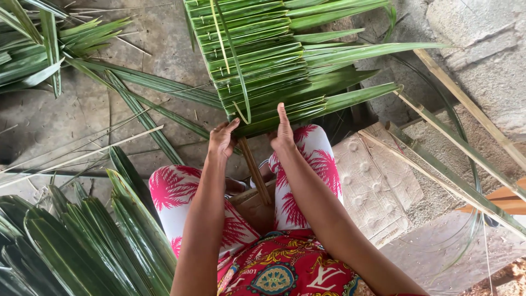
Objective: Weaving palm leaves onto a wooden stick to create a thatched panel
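From my head view, the woven palm-leaf panel [257,60] stands far ahead of my knees, on a wooden rib [253,170]. My left hand [222,140] pinches its near edge; my right hand [283,134] presses there, thumb up. The leaves look light, springy and slick, liable to split along the grain, so I'd grip the folded edge by the rib. Loose fronds [82,241] lie near left.
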